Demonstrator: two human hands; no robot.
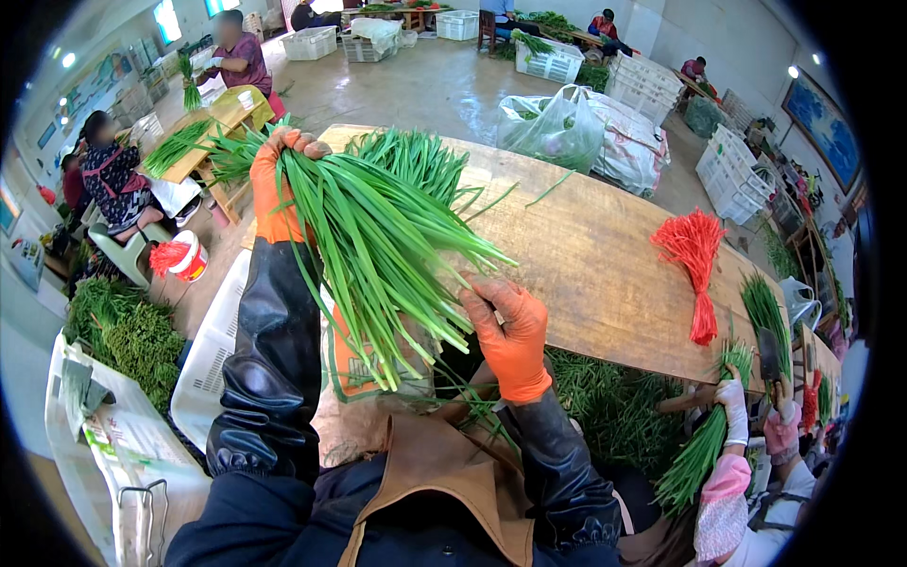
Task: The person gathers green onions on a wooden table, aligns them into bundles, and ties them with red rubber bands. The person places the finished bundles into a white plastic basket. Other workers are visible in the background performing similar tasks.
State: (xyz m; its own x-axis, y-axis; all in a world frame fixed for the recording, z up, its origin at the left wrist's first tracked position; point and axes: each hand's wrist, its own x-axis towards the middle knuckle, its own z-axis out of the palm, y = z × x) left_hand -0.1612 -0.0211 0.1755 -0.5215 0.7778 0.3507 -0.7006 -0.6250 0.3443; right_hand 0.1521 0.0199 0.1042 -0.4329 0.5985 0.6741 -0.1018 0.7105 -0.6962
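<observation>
My left hand, in a dirt-stained orange glove, is wrapped around a large bunch of garlic chives and holds it up over the table's near edge. The pale cut ends fan out toward my lower right. My right hand, also in an orange glove, has its thumb and fingertips pinched at a stalk on the right side of that bunch. Another pile of chives lies on the wooden table behind the bunch. Farther right on the board is a tied bundle of red ties.
At right, a co-worker's white-gloved hand holds a chive bundle beside a broad-bladed knife. White plastic crates stand at my left, near piled greens. A stuffed clear bag stands beyond the table. Loose chives lie beneath it.
</observation>
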